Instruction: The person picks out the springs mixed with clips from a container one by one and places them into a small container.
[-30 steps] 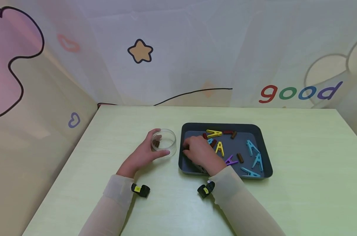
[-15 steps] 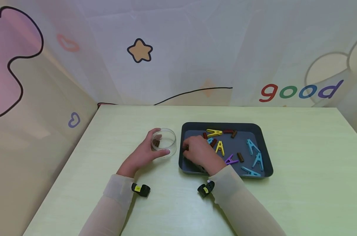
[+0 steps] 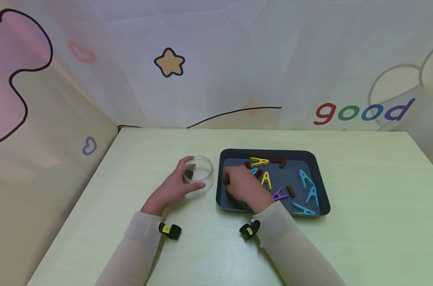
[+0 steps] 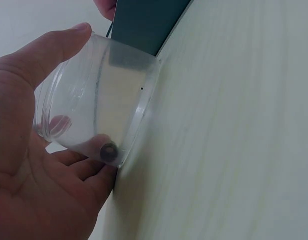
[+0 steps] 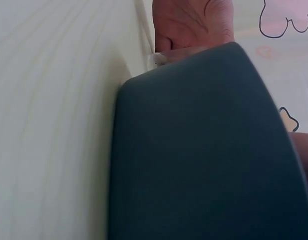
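My left hand (image 3: 173, 183) grips a clear round jar (image 3: 199, 186) from its left side, thumb in front and fingers behind. Inside the jar lies a dark coil spring (image 4: 109, 151), low against the wall. The jar's base is right at the tabletop in the left wrist view. My right hand (image 3: 244, 183) reaches down into the left part of the dark grey tray (image 3: 318, 178), its fingers bent. I cannot tell whether the fingertips hold anything. From the right wrist, the tray's outer wall (image 5: 203, 150) hides most of that hand.
Around my right hand in the tray lie yellow clothespins (image 3: 266, 180), a purple clothespin (image 3: 280, 194), several blue clothespins (image 3: 312, 196), a brown spring (image 3: 290, 191) and dark red springs (image 3: 275, 160). The tray's raised rim stands just right of the jar on the pale table (image 3: 159, 147).
My right hand's fingertips have shifted very slightly within the same spot in the tray. The left hand and the jar have kept their place.
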Available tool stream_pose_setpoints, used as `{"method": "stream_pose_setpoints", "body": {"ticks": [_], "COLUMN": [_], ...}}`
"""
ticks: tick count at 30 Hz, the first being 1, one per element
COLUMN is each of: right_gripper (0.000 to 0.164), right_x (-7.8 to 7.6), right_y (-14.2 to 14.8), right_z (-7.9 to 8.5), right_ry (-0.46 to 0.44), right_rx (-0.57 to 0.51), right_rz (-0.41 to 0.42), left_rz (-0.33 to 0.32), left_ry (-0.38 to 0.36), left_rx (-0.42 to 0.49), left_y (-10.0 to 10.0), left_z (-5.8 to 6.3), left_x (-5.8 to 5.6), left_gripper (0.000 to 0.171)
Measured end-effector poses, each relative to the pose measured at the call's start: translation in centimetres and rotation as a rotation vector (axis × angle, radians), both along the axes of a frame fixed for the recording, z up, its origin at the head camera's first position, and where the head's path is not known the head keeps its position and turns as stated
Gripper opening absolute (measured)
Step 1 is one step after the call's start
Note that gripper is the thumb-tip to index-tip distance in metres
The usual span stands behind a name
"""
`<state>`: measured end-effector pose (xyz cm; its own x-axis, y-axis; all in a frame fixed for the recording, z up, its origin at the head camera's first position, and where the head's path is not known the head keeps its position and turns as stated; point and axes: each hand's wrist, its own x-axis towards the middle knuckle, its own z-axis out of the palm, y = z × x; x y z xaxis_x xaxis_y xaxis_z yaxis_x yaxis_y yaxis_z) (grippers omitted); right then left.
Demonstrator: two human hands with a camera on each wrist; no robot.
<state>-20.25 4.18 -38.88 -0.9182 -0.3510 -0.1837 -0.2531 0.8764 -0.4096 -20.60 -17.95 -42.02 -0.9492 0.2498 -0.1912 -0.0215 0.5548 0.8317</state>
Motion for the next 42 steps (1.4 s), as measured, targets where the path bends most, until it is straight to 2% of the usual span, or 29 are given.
{"method": "stream_pose_setpoints", "body": {"ticks": [3,4,10,11,19,32,42], "right_gripper": [0.019,0.020,0.020,0.020,0.020,0.021,0.020], "right_x": [0.0,0.0,-0.2,-0.2,-0.1,0.0,0.1], "right_y": [0.1,0.1,0.2,0.2,0.4,0.4,0.4], "right_z": [0.2,0.2,0.4,0.4,0.7,1.1,1.6], "right_ry": [-0.017,-0.018,-0.025,-0.024,-0.017,0.028,0.076], "right_rx": [-0.003,-0.005,-0.025,-0.025,-0.039,-0.049,-0.098], "right_rz": [-0.002,-0.001,-0.010,-0.011,-0.013,0.006,-0.003], "left_rz": [0.009,0.004,-0.015,-0.011,0.005,0.011,0.006], "left_ry": [-0.004,-0.009,-0.032,-0.029,-0.010,-0.010,-0.012], "left_rx": [0.002,0.002,-0.003,-0.003,0.002,0.000,-0.003], "left_y": [0.0,0.1,0.2,0.1,0.1,0.1,-0.1], "left_z": [-0.1,0.3,0.7,0.3,0.2,0.3,0.2], "left_x": [-0.1,0.1,0.2,0.1,0.2,0.4,0.2], "left_gripper": [0.087,0.087,0.088,0.088,0.088,0.088,0.090]}}
